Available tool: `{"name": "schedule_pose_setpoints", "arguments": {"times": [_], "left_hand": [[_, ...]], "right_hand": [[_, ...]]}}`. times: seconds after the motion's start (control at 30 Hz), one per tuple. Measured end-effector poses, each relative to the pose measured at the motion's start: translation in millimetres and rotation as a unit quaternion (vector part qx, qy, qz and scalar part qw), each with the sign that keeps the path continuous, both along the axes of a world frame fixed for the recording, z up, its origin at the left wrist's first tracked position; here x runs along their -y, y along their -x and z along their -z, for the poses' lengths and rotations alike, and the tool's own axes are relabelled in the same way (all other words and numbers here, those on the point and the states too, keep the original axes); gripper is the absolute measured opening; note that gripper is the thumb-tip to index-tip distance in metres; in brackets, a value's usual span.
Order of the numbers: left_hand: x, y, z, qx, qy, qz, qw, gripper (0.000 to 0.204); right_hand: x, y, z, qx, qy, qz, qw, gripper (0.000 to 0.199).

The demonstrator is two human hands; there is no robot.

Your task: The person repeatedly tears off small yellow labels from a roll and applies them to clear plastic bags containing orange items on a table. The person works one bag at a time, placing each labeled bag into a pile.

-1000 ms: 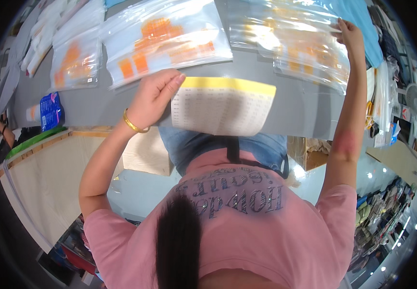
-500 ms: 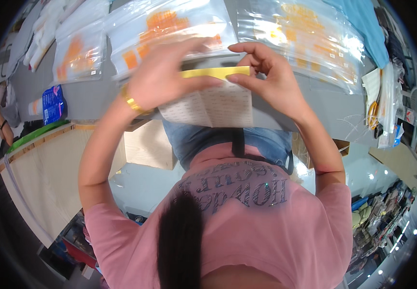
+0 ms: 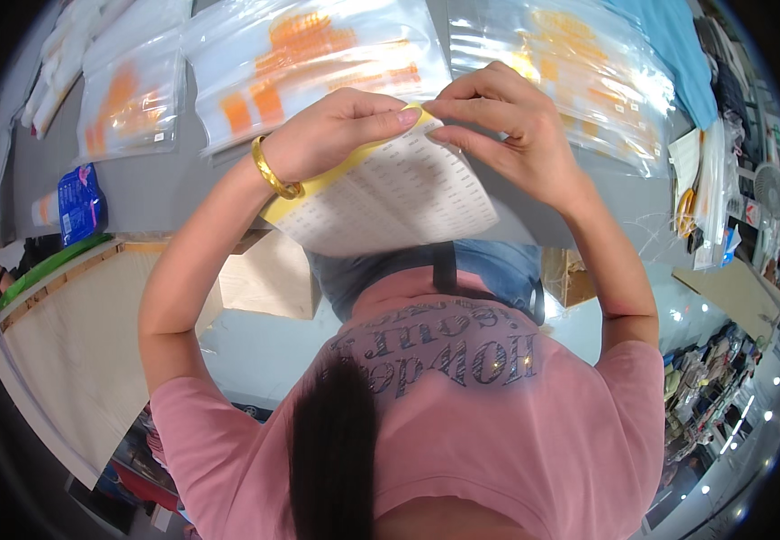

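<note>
Left hand (image 3: 345,133) (gold bracelet (image 3: 266,171) just behind it) pinches the yellow-edged paper (image 3: 390,198); right hand (image 3: 520,135) curls, thumb under fingers, at its corner, whether gripping I cannot tell

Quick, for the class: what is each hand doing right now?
Left hand: closed, holding the yellow-edged white sheet.
Right hand: partly open, thumb and index fingertips apart at the sheet's top corner; whether it holds anything cannot be told.
</note>
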State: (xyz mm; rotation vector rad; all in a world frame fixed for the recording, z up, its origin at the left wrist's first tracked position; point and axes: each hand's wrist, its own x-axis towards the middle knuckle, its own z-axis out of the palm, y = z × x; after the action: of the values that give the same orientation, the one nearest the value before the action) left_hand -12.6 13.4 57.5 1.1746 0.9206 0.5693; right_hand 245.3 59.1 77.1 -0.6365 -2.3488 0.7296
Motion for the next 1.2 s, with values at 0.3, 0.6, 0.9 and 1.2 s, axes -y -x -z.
{"name": "schedule_pose_setpoints", "arguments": {"times": [0.3, 0.6, 0.9, 1.2], "left_hand": [[-6.9, 6.6, 1.0, -0.037, -0.032, 0.04, 0.998, 0.035], [-11.8, 2.6, 6.9, -0.019, -0.048, 0.021, 0.998, 0.035], [-13.0, 3.7, 7.3, 0.004, 0.023, 0.013, 1.0, 0.039], [10.6, -5.2, 1.3, -0.307, -0.449, -0.01, 0.839, 0.018]], "right_hand": [[7.7, 13.0, 6.6, -0.03, 0.002, 0.048, 0.998, 0.019], [6.0, 17.9, 12.6, -0.046, -0.009, 0.078, 0.996, 0.02], [9.7, 14.1, 19.3, -0.009, -0.128, 0.051, 0.99, 0.022], [-2.3, 3.7, -38.1, -0.104, 0.371, 0.186, 0.904, 0.014]]}}
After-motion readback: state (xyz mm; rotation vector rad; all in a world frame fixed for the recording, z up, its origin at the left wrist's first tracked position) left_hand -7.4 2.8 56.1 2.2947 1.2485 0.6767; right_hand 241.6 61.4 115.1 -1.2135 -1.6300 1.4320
